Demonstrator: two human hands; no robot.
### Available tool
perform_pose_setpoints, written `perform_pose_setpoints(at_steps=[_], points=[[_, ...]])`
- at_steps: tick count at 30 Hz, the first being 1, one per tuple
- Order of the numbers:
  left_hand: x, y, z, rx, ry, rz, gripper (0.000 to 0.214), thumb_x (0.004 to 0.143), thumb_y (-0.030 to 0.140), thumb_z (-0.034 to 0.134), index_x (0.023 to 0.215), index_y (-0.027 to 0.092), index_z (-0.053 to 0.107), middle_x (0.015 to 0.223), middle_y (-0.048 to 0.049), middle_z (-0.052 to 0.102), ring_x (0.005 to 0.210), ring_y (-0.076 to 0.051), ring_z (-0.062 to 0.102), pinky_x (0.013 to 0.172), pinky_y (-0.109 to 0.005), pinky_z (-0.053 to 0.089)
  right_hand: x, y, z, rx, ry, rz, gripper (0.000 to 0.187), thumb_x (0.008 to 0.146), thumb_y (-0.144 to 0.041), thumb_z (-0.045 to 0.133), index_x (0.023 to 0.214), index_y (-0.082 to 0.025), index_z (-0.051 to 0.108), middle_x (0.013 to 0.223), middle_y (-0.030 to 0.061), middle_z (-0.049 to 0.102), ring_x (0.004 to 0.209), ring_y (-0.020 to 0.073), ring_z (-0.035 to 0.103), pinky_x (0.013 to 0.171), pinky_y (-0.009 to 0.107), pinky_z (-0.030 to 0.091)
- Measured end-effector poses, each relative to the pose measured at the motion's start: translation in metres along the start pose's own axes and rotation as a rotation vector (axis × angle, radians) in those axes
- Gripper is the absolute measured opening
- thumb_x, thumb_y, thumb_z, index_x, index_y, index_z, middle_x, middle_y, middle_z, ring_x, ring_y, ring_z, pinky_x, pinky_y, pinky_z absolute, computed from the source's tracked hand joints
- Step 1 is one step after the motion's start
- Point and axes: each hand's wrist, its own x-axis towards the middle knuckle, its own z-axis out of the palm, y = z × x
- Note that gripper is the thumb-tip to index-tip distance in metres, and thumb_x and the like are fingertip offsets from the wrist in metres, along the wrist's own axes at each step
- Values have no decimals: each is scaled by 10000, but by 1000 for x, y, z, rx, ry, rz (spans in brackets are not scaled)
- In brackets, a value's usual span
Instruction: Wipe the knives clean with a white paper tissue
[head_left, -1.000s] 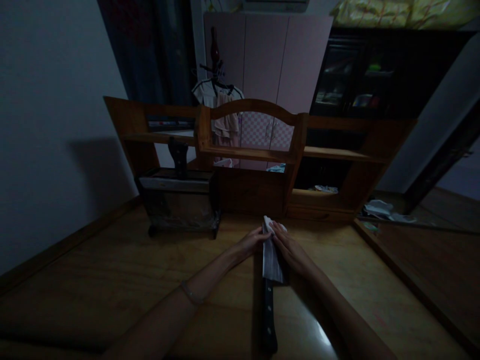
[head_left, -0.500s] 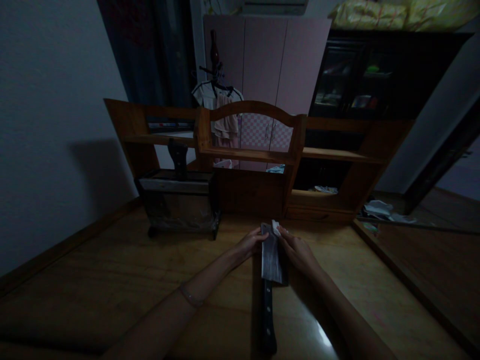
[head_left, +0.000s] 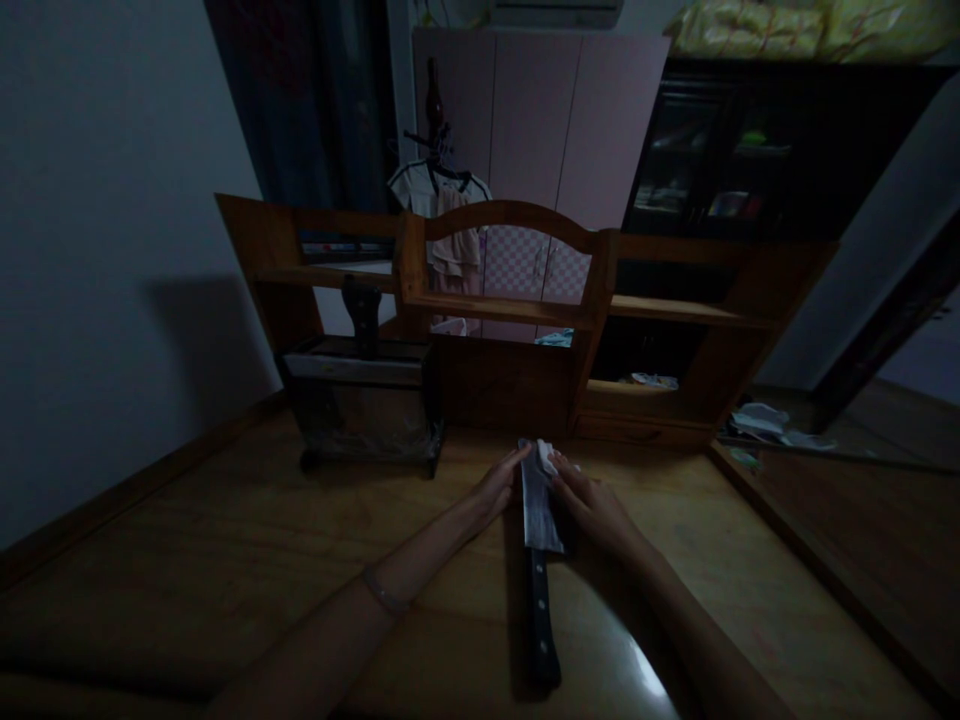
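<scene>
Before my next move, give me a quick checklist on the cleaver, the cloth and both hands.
1. Left hand on the cleaver: ok, thumb at its far end.
2. Right hand holding the white cloth to the cleaver: ok.
3. Handle pointing toward the person: ok.
4. Right hand clear of the cutting edge: cannot tell, partly hidden.
5. Cleaver flat on the table: cannot tell from this angle.
6. Good lighting: not ok, the picture is dim.

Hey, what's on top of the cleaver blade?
A white cloth or tissue, held by the right hand, is on the blade near its far end. The part beneath it is covered and can't be seen.
</scene>
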Motion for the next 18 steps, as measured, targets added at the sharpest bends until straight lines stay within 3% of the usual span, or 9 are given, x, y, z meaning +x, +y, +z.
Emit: perform_pose_setpoints(at_steps=[10,14,18], points=[[-6,6,2,-92,-31,-72,414,866,450,496,1004,93,654,898,-132,698,980,-252,616,916,-336,427,-2,-30,5,48,-144,-163,475,941,-391,379,1405,-322,300,1493,-19,222,1389,212,165,1141,479,138],[-5,5,0,-101,-44,-118,473,864,497,474,990,78,654,845,-129,697,914,-249,637,889,-335,441,0,-37,5,77,-172,-213,426,947,-360,372,1372,-326,371,1472,-29,281,1379,200,203,1142,469,146],[2,2,-4,-129,-52,-180,546,878,538,406,939,59,660,827,-142,696,814,-237,651,857,-343,452,2,-33,4,123,-138,-195,392,925,-340,422,1312,-304,477,1415,-11,397,1337,207,312,1115,440,253]])
